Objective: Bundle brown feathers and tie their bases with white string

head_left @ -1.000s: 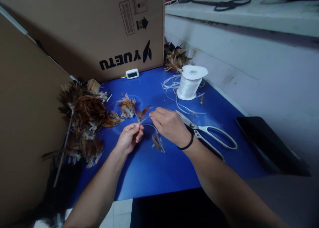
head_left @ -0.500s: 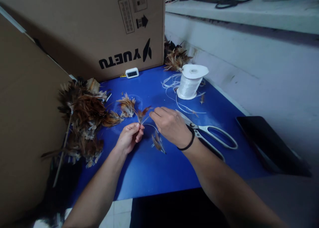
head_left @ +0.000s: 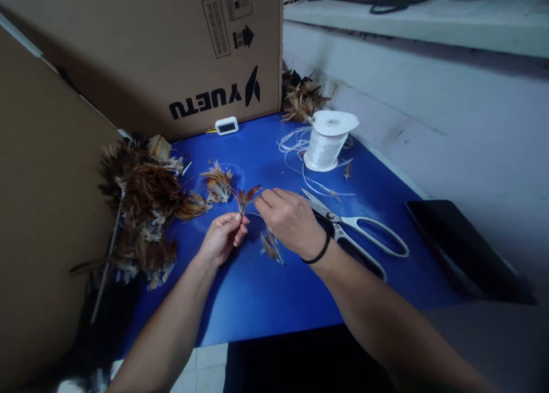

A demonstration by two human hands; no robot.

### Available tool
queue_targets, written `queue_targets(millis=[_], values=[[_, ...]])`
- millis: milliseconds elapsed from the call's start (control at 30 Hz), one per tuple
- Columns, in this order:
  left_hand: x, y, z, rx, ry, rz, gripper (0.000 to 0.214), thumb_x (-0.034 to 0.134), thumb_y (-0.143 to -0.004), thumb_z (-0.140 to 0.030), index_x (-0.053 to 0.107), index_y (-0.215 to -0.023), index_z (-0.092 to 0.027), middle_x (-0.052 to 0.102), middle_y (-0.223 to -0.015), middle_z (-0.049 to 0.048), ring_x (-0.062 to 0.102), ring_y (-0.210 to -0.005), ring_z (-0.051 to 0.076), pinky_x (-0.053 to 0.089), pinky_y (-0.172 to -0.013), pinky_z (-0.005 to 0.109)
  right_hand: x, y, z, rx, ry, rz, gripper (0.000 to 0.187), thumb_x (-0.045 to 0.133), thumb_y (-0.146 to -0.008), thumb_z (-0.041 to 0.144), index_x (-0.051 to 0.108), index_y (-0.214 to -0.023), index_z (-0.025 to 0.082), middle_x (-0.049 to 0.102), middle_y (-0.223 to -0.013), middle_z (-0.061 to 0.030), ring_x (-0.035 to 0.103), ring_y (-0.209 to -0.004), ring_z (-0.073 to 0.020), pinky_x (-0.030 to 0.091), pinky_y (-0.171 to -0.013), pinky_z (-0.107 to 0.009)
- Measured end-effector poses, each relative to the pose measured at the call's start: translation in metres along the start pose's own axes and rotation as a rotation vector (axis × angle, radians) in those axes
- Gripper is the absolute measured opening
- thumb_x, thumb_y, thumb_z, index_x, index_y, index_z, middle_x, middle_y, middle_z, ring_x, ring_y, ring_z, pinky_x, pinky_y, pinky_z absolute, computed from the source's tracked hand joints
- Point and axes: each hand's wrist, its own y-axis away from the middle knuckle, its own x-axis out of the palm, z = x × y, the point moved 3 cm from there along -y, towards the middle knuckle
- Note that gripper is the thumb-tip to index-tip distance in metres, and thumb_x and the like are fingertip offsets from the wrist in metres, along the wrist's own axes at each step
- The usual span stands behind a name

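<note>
Loose feathers (head_left: 271,247): flat on blue table (head_left: 266,307), just below right hand, apart from left.
Left hand (head_left: 224,237): thumb and fingers pinched together on the quill end of a small feather sprig (head_left: 245,198).
Right hand (head_left: 288,217): fingers curled in, fingertips beside the sprig – can't tell if they grip anything.
Sprig handling: likely very light, soft, bendy at the vanes, stiffer at the quills; vanes probably crease or fray if squeezed. Quills look thin, may slide or roll in a loose pinch.
Sprig hold: best at the gathered quill base, vanes left free.
Sprig position: rises from left fingertips, tips fanned up, between the hands, just left of right fingertips.
Thin strand (head_left: 254,213): curves from near the left pinch toward right hand; far end hidden.
Scissors (head_left: 362,224): on table, right of right hand, blades apart.
Feather clump (head_left: 218,184): beyond left hand, near the sprig.
Spool (head_left: 329,142): upright, farther back – well apart from both hands.
</note>
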Motion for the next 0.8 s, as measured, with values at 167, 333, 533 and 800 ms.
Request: queue_targets(millis=[167,333,533,800], values=[[0.002,0.001,-0.002,0.003,0.005,-0.007,0.020,0.066,-0.073,-0.030,0.061,-0.069,-0.011,0.055,-0.053,-0.0005,0.040,-0.038,0.003,0.027,-0.037,0.016,0.003,0.001,-0.002,0.037,-0.097,0.028,0.020,0.041,-0.087,0.011,0.058,-0.078,0.015,0.058,-0.074,-0.0050,0.051,-0.068,-0.0152,0.033,-0.061,-0.028],[0.002,0.001,-0.003,0.023,0.006,-0.011,0.019,0.065,-0.074,-0.029,0.061,-0.069,-0.011,0.055,-0.054,-0.0005,0.040,-0.039,0.003,0.027,-0.037,0.016,0.007,0.002,-0.004,0.099,-0.194,0.074,0.015,0.044,-0.084,0.012,0.059,-0.083,0.015,0.061,-0.079,-0.0043,0.054,-0.072,-0.0149,0.035,-0.063,-0.027],[0.003,0.002,-0.004,0.020,-0.014,-0.008,0.019,0.065,-0.074,-0.029,0.061,-0.069,-0.011,0.056,-0.055,-0.0007,0.040,-0.039,0.003,0.027,-0.038,0.016,0.013,0.002,-0.004,0.089,-0.268,0.108,0.021,0.041,-0.090,0.018,0.061,-0.097,0.016,0.063,-0.084,-0.0046,0.057,-0.075,-0.0146,0.036,-0.065,-0.027],[0.001,0.001,-0.002,0.019,-0.027,-0.011,0.021,0.066,-0.073,-0.031,0.060,-0.069,-0.011,0.056,-0.054,-0.0011,0.040,-0.038,0.003,0.027,-0.037,0.016,0.018,0.002,-0.004,0.015,-0.405,0.225,0.025,0.039,-0.093,0.020,0.064,-0.095,0.016,0.064,-0.081,-0.0058,0.057,-0.073,-0.0125,0.038,-0.065,-0.024]])
